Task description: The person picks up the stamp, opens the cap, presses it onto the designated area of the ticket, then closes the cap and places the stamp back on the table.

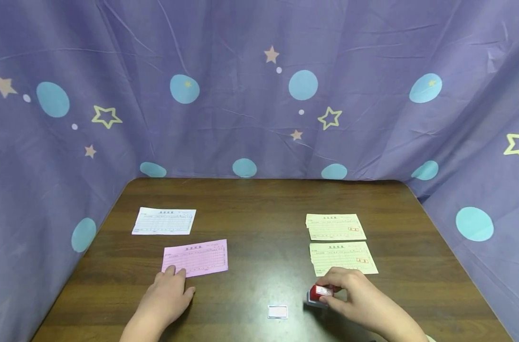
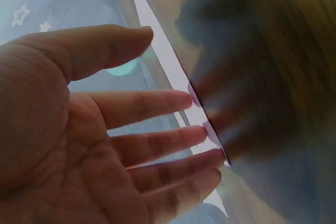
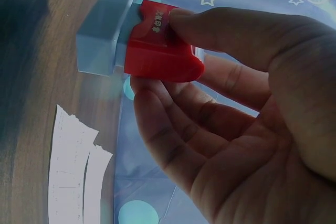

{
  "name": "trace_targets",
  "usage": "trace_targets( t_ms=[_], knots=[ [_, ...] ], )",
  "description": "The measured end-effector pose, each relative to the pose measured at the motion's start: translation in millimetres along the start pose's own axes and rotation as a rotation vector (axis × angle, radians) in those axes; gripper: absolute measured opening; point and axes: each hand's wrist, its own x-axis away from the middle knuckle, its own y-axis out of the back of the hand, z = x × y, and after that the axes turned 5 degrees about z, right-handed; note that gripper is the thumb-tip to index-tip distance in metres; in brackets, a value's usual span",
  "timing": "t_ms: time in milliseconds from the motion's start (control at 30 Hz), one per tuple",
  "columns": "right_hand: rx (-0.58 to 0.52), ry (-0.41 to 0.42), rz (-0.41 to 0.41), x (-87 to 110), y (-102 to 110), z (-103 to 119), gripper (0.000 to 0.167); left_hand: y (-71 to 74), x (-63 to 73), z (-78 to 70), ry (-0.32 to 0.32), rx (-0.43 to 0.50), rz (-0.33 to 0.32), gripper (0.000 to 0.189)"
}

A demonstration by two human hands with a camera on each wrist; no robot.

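Observation:
In the head view my left hand (image 1: 165, 294) touches the lower left edge of a pink printed slip (image 1: 197, 259) with its fingertips. The left wrist view has the fingers of that hand (image 2: 157, 145) stretched out, their tips at the slip's edge (image 2: 163, 61). My right hand (image 1: 357, 297) pinches a red self-inking stamp (image 1: 321, 292) between thumb and fingers, low over the table. Its blue-grey base (image 3: 100, 35) points away from the palm in the right wrist view. Just left of the stamp lies a small white rectangle with a dark rim (image 1: 278, 311).
Two pale yellow slips (image 1: 334, 227) lie one behind the other at the right, each with a red boxed mark. A white slip (image 1: 165, 222) lies at the far left of the brown table (image 1: 259, 213). Purple star-patterned curtains (image 1: 242, 71) enclose the back and sides.

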Motion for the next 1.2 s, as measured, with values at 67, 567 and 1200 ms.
trace_targets(
  t_ms=[67,567,1200],
  knots=[
    [0.002,0.002,-0.002,-0.2,0,0,0.023,-0.2,0.9,-2.2,-0.012,0.013,-0.007,0.051],
    [0.014,0.042,-0.021,-1.7,-1,-2,0.024,-4.1,3.1,-15.9,-0.064,0.006,-0.012,0.046],
    [0.008,-0.007,-0.01,-3.4,-2,-2,0.021,-16.5,8.7,-45.6,-0.143,-0.003,-0.042,0.05]
  ],
)
